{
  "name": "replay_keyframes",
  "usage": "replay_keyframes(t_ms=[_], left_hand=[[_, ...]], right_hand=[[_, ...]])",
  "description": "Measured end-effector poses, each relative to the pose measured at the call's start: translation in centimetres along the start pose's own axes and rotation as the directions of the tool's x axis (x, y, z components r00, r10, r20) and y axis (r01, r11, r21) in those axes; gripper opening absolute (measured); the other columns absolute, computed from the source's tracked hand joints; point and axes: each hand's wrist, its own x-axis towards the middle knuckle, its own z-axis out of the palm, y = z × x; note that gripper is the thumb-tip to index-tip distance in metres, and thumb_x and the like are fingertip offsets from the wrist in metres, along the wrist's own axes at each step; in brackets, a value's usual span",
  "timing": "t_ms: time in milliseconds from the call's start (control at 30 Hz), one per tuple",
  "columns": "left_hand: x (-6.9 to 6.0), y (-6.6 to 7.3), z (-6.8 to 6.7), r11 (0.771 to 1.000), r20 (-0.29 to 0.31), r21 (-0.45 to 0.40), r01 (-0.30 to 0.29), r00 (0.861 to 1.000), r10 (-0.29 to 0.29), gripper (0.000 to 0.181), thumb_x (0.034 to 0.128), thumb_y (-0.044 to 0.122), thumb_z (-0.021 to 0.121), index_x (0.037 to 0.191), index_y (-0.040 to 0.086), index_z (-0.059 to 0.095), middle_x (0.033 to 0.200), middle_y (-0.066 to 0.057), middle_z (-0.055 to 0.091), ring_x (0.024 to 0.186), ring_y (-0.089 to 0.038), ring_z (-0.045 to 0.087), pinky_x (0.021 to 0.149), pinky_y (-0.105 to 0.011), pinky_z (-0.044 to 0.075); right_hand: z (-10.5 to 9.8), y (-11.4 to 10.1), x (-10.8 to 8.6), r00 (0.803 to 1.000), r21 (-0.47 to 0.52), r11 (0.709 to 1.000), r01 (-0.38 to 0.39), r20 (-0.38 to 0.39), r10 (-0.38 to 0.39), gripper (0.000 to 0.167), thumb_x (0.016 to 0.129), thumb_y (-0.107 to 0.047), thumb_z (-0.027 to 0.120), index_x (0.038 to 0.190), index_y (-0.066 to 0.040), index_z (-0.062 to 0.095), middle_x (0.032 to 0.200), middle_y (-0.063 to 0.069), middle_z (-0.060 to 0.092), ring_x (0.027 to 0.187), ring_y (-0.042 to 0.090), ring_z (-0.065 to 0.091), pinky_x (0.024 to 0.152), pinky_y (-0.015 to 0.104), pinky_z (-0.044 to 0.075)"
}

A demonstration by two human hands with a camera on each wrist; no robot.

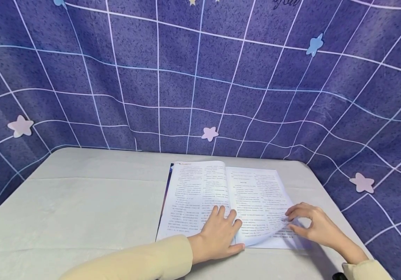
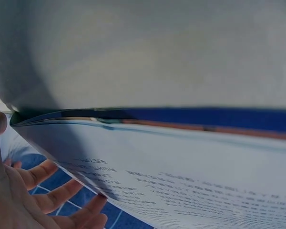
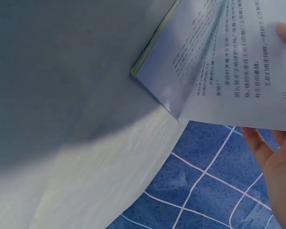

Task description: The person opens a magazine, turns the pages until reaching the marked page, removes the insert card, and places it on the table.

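An open magazine (image 1: pixel 195 186) lies on the table, with printed text over both pages. My left hand (image 1: pixel 219 235) rests on it close to the spine, fingers spread and fairly straight, thumb out along the lower edge. At the lower right, my right hand (image 1: pixel 314 225) pinches a page (image 3: pixel 262 90) between thumb and fingers. That page is lifted and bowed away from the sheets beneath, as the right wrist view shows. In the left wrist view, the magazine's dark blue cover edge (image 2: pixel 205 117) shows under the pages, with the left fingers (image 2: pixel 62 195) along the paper.
A pale grey cloth covers the table (image 1: pixel 81 210). Behind and around it hangs a purple-blue curtain (image 1: pixel 133 77) with white grid lines and stars. The table's right edge runs near the right forearm. A small black object (image 1: pixel 339 276) is at the right sleeve.
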Motion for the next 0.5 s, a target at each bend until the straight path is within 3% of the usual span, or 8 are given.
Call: replay_keyframes(t_ms=[333,500], left_hand=[[0.18,0.61,-0.02,0.999,0.008,0.034,0.023,1.000,-0.023,0.066,0.0840,0.071,0.025,0.122,0.023,0.049,0.123,-0.005,0.054,0.105,-0.032,0.054,0.088,-0.046,0.042],[0.30,0.75,-0.02,0.999,0.014,0.040,0.030,0.999,-0.030,0.066,0.0845,0.071,0.024,0.123,0.023,0.048,0.123,-0.005,0.054,0.106,-0.033,0.054,0.088,-0.047,0.042]], right_hand=[[0.02,0.02,0.23,0.997,0.015,1.000,-0.005,-0.079,0.006,0.033,0.052,-0.003,0.082,0.077,-0.020,0.068,0.087,-0.003,0.066,0.083,0.008,0.059,0.083,0.009,0.037],[-0.04,-0.17,0.34,0.996,0.029,0.999,-0.038,-0.082,0.040,0.031,0.054,-0.002,0.082,0.077,-0.018,0.068,0.089,-0.003,0.065,0.085,0.009,0.058,0.085,0.008,0.036]])
